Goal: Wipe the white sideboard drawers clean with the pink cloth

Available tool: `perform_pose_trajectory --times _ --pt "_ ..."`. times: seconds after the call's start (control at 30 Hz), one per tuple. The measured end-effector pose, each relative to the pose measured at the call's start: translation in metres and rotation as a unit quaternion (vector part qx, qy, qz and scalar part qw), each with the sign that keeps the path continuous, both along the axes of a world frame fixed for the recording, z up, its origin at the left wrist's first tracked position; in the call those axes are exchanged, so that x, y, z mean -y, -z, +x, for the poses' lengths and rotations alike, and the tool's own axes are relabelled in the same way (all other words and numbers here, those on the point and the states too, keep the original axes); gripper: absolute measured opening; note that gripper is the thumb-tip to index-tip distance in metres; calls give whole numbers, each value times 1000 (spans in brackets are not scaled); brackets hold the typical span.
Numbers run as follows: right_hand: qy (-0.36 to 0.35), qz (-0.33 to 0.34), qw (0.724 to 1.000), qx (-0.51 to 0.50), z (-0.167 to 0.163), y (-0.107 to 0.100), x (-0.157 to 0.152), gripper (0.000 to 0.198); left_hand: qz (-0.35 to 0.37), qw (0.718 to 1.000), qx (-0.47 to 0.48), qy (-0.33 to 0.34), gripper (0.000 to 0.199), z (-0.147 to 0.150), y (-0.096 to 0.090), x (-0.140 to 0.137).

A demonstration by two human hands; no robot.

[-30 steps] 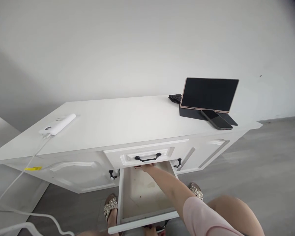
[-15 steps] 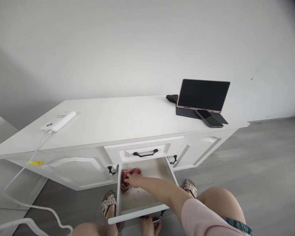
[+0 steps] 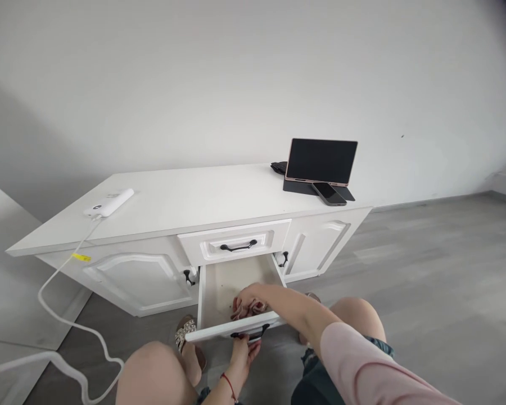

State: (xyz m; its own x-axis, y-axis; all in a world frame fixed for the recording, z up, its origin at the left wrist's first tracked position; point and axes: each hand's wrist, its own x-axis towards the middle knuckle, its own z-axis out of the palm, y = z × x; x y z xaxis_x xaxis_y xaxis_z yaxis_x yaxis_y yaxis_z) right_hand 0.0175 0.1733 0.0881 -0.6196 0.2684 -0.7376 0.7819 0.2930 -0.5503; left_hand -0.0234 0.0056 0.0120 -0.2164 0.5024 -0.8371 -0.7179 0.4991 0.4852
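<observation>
A drawer [image 3: 221, 281] of the white cabinet is pulled out, with a pale bare bottom showing. Inside it, near the front panel, my right hand [image 3: 249, 293] is closed on a crumpled pinkish-red cloth [image 3: 253, 309] that rests against the drawer bottom. Below the front panel, my left hand [image 3: 245, 355] has its fingers wrapped at the black drawer handle [image 3: 261, 332]. A red cord circles the left wrist. Part of the cloth is hidden under the right hand.
On the cabinet top [image 3: 185, 197] stand a propped tablet [image 3: 321, 161], a phone [image 3: 329, 194] and a white power bank [image 3: 109, 203]. Its white cable [image 3: 53, 275] hangs down at the left. A shut drawer [image 3: 236, 243] sits above the open one. My knees flank the drawer.
My right hand has moved with the cloth from the drawer's left back area toward its front. The view has shifted, and more of my left hand shows at the handle.
</observation>
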Motion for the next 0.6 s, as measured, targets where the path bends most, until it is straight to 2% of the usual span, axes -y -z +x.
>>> perform_pose_trajectory --times 0.07,0.17,0.27,0.33,0.43,0.53,0.6 --pt "35 -9 999 -39 21 -20 -7 38 19 1000 -2 1 15 -4 -2 0" --pt "82 44 992 -88 56 -59 -11 49 53 999 -2 -6 15 -8 -4 -2" --pt "61 130 975 -169 85 -94 2 55 78 997 3 -5 16 -10 -7 -6" --pt "22 190 958 -213 93 -104 22 54 96 995 4 -5 15 -11 -9 -10" --pt "-23 276 933 -229 78 -91 60 49 115 993 -10 -7 13 -12 -13 -13" --pt "-3 391 898 -202 33 -57 94 37 129 991 -45 7 10 -17 -20 -12" --pt "9 428 882 -195 -2 -36 106 35 150 986 -65 24 6 -20 -26 -10"
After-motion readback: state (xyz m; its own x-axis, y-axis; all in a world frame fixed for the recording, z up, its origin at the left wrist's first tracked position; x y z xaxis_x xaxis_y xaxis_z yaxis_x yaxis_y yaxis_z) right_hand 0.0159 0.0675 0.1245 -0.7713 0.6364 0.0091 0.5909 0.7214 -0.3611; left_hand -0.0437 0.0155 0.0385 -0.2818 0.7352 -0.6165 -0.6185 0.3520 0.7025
